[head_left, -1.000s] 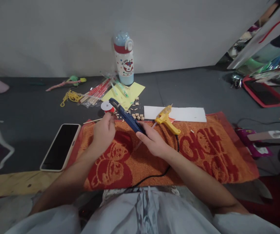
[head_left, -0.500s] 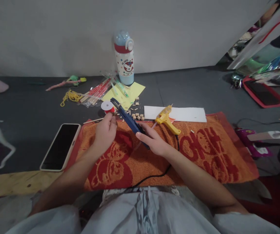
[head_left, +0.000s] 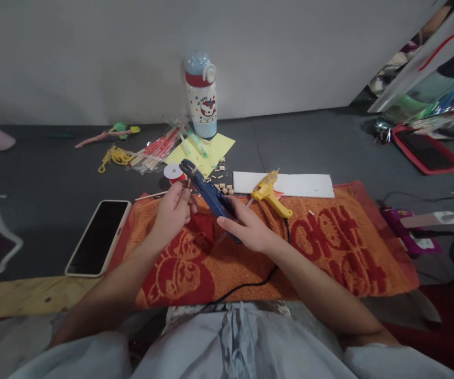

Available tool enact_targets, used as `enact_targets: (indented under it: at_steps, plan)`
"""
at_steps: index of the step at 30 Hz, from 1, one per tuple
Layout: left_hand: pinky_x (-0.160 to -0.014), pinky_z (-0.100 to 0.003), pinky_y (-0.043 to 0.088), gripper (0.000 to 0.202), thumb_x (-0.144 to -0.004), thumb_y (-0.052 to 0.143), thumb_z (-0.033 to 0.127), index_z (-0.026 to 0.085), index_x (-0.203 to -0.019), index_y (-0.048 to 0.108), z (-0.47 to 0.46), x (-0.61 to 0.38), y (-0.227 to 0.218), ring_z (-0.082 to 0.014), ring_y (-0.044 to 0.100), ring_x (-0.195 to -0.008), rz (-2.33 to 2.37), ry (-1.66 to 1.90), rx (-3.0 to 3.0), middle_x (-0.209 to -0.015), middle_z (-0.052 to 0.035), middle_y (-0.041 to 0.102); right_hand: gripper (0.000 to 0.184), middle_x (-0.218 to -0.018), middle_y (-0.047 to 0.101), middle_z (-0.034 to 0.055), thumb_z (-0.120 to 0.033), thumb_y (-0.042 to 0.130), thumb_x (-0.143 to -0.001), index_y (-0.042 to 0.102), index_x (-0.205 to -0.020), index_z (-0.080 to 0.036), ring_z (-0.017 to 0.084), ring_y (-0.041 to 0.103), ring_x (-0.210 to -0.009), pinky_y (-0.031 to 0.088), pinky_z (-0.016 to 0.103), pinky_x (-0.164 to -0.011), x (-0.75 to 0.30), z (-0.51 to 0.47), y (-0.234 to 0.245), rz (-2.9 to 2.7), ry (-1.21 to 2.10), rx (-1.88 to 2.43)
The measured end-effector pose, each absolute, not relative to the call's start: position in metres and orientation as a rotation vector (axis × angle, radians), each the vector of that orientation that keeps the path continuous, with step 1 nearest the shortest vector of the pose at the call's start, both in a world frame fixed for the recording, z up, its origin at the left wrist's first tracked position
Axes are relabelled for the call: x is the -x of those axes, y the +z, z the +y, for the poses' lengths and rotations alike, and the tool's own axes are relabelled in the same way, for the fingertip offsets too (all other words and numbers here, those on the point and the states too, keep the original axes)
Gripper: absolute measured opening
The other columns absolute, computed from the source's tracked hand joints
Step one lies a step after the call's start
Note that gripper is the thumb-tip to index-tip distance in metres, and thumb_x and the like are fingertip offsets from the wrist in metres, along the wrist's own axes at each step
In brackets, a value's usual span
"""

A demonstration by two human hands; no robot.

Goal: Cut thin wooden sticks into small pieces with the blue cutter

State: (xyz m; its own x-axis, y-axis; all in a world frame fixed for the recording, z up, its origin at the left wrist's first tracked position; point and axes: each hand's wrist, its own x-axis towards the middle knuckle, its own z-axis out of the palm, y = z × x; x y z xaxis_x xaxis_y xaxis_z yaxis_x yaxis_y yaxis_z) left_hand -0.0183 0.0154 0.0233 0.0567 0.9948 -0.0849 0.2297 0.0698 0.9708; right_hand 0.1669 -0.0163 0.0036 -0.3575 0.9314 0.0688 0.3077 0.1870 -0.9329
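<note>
My right hand is wrapped around a dark blue hand cutter, its curved head pointing up and to the left. My left hand is closed in a pinch beside that head. A short end of a thin wooden stick shows above the left fingertips, close to the cutter's head; whether they touch I cannot tell. Small cut wooden pieces lie in a cluster just behind the cutter. A spool of red thread stands behind my left hand.
Beneath my hands is an orange towel. A yellow glue gun rests across a white strip, its black cord on the towel. A phone lies left. Behind are a bottle, yellow paper and packaged sticks.
The blue cutter's head has turned slightly and its handles look wider apart. My left fingers have shifted a little, with the stick's end now showing above them.
</note>
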Motion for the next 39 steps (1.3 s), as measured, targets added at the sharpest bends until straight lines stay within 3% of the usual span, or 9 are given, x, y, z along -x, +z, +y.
enact_targets:
  at_steps: [9,12,17,24,39]
  plan:
    - [-0.033,-0.013,0.018,0.022,-0.085,0.048,0.041,0.021,-0.08,0.042,0.017,0.023,0.029,-0.0024,0.024,-0.031,1.233,0.932,-1.2,-0.046,0.0085,0.047,0.059,-0.129,0.053,0.0161,-0.048,0.052,-0.087,0.04,-0.131,-0.012,0.028,0.051,-0.118,0.038,0.045,-0.102,-0.175,-0.015,0.002,-1.817,1.172,1.132]
    - [-0.033,-0.013,0.019,0.017,-0.086,0.047,0.038,0.021,-0.084,0.045,0.018,0.026,0.03,-0.0036,0.026,-0.032,1.229,0.933,-1.248,-0.046,0.0086,0.044,0.056,-0.129,0.054,0.0156,-0.047,0.05,-0.088,0.042,-0.13,-0.013,0.028,0.051,-0.117,0.039,0.044,-0.101,-0.178,-0.014,0.004,-1.845,1.151,1.145]
    - [-0.036,-0.015,0.024,0.02,-0.087,0.044,0.032,0.02,-0.071,0.041,0.022,0.032,0.03,-0.0042,0.032,-0.035,1.3,0.898,-1.406,-0.047,0.007,0.043,0.055,-0.121,0.058,0.0179,-0.045,0.046,-0.089,0.043,-0.129,-0.008,0.029,0.056,-0.109,0.042,0.045,-0.095,-0.18,-0.012,0.008,-1.892,1.114,1.26]
    - [-0.042,-0.018,0.029,0.024,-0.088,0.04,0.027,0.02,-0.065,0.038,0.026,0.037,0.029,-0.0059,0.037,-0.041,1.36,0.905,-1.699,-0.047,0.0061,0.041,0.05,-0.125,0.058,0.017,-0.041,0.041,-0.091,0.045,-0.13,-0.01,0.028,0.055,-0.114,0.042,0.043,-0.097,-0.182,-0.011,0.009,-1.952,1.093,1.264]
    - [-0.045,-0.02,0.025,0.025,-0.089,0.042,0.03,0.018,-0.067,0.04,0.033,0.05,0.026,-0.0053,0.033,-0.046,1.333,0.784,-1.716,-0.052,0.006,0.036,0.047,-0.123,0.06,0.0132,-0.039,0.042,-0.092,0.047,-0.13,-0.012,0.025,0.056,-0.111,0.041,0.04,-0.098,-0.188,-0.006,0.008,-1.883,1.248,1.13]
